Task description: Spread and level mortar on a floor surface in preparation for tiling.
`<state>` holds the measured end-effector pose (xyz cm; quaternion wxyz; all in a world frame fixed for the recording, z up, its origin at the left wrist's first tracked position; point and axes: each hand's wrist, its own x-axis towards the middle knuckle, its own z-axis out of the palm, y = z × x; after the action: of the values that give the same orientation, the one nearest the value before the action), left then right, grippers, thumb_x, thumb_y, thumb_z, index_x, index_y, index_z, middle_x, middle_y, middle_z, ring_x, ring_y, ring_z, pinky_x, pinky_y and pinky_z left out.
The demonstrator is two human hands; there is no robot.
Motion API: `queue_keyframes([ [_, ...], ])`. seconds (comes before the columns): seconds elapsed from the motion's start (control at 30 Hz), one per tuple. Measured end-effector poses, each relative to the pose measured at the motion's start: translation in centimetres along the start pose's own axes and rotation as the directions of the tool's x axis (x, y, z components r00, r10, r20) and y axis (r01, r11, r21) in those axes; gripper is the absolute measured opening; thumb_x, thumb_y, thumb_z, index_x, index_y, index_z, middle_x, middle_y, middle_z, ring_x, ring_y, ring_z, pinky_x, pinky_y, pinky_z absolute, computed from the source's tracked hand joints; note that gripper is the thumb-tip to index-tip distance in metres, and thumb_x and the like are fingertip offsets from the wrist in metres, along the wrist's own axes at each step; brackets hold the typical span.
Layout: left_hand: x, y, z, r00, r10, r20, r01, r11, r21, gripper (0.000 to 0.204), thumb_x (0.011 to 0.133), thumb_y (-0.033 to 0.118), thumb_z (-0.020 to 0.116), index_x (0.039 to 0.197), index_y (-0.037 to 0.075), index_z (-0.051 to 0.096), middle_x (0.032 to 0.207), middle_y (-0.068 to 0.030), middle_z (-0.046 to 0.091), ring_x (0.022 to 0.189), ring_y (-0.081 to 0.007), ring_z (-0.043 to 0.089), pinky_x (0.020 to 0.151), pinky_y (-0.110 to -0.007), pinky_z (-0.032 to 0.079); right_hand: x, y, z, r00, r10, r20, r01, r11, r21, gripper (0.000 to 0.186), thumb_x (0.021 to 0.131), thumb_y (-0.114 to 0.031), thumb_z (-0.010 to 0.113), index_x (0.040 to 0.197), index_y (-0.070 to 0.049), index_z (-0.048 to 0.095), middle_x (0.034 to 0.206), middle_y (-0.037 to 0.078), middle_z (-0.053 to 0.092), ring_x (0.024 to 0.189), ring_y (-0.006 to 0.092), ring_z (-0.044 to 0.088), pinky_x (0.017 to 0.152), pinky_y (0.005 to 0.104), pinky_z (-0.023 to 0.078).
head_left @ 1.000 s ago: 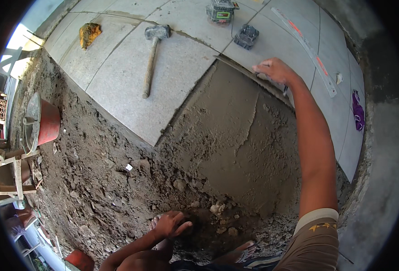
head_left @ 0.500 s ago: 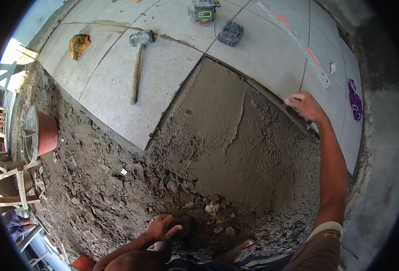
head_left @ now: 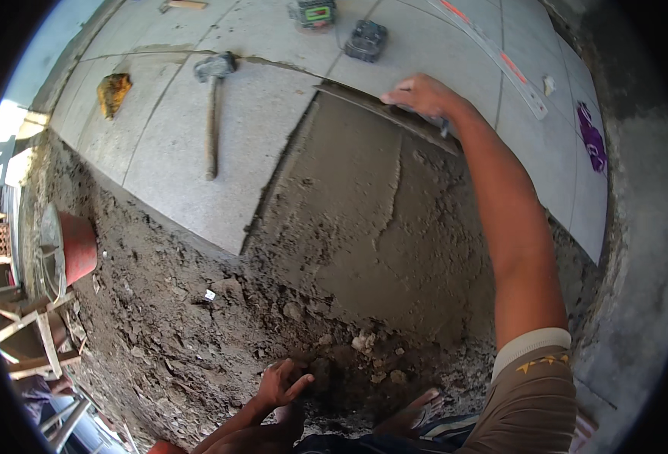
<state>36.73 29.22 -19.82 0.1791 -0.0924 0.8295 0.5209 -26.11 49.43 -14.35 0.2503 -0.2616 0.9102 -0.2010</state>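
Observation:
My right hand reaches out to the far edge of a smoothed wet mortar bed. It is closed round the handle of a flat finishing trowel, whose long blade lies along the edge of the laid tiles; my fingers hide most of the handle. Near the lower edge my left hand hangs loosely by my knee, thumb stretched out, with nothing visible in it. Rough soil and rubble lie around it.
Pale floor tiles border the mortar, with a mallet lying on one. Beyond are a yellow-brown lump, a green-marked device, a dark battery-like block, a straightedge and purple cloth. A red bucket stands left.
My right hand has moved the trowel leftward and away along the tile edge, toward the mortar's far corner. My left hand stays by my knee; the whole view has shifted slightly.

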Motion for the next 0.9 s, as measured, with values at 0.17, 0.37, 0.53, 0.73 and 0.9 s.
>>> queue_keyframes([
  [0.17, 0.3, -0.4, 0.8, 0.997, -0.077, -0.001, 0.077, 0.997, -0.020, 0.034, 0.089, 0.033, 0.079, 0.101, 0.003, 0.068, 0.069, -0.0122, 0.064, 0.064, -0.0319, 0.065, 0.061, -0.040, 0.052, -5.2, 2.6, -3.3, 0.990, 0.093, 0.104, -0.086, 0.993, -0.075, 0.061, 0.087, -0.065, 0.069, 0.101, -0.006, 0.075, 0.076, 0.007, 0.062, 0.065, 0.0192, 0.054, 0.061, 0.0402, 0.045],
  [0.37, 0.3, -0.2, 1.4, 0.995, -0.095, -0.035, 0.096, 0.995, 0.025, 0.031, 0.089, 0.031, 0.079, 0.102, 0.004, 0.069, 0.068, -0.0100, 0.065, 0.061, -0.0268, 0.065, 0.060, -0.037, 0.051, -18.3, 10.5, -6.5, 0.939, 0.315, 0.136, -0.305, 0.948, -0.092, 0.059, 0.090, -0.066, 0.066, 0.095, -0.008, 0.074, 0.077, 0.002, 0.063, 0.066, 0.0171, 0.054, 0.062, 0.0373, 0.045],
  [0.53, 0.5, 0.4, 1.3, 0.994, -0.098, -0.044, 0.099, 0.995, 0.016, 0.029, 0.089, 0.029, 0.080, 0.101, 0.004, 0.069, 0.067, -0.0084, 0.065, 0.060, -0.0240, 0.065, 0.059, -0.035, 0.051, -28.9, 15.9, -7.6, 0.880, 0.469, 0.080, -0.461, 0.882, -0.094, 0.054, 0.091, -0.058, 0.069, 0.081, -0.005, 0.071, 0.065, 0.001, 0.055, 0.064, 0.0145, 0.051, 0.061, 0.0373, 0.042],
  [0.73, 0.1, 0.9, 1.1, 0.995, -0.035, -0.093, 0.039, 0.998, 0.038, 0.031, 0.089, 0.029, 0.079, 0.099, 0.003, 0.067, 0.065, -0.0083, 0.065, 0.060, -0.0244, 0.065, 0.059, -0.036, 0.050, -39.0, 16.7, -0.5, 0.914, 0.295, -0.277, -0.314, 0.949, -0.028, 0.045, 0.088, -0.048, 0.075, 0.087, -0.004, 0.072, 0.080, 0.009, 0.068, 0.072, 0.0202, 0.062, 0.071, 0.0386, 0.050],
  [0.9, 0.2, -0.2, 1.7, 0.997, 0.044, -0.069, -0.034, 0.990, 0.140, 0.030, 0.091, 0.031, 0.077, 0.100, 0.005, 0.067, 0.065, -0.0078, 0.062, 0.057, -0.0272, 0.062, 0.057, -0.039, 0.049, -34.7, 8.0, 4.5, 0.908, 0.257, -0.330, -0.241, 0.966, 0.089, 0.046, 0.089, -0.051, 0.074, 0.108, -0.009, 0.071, 0.091, 0.012, 0.071, 0.085, 0.0271, 0.070, 0.079, 0.0414, 0.054],
])
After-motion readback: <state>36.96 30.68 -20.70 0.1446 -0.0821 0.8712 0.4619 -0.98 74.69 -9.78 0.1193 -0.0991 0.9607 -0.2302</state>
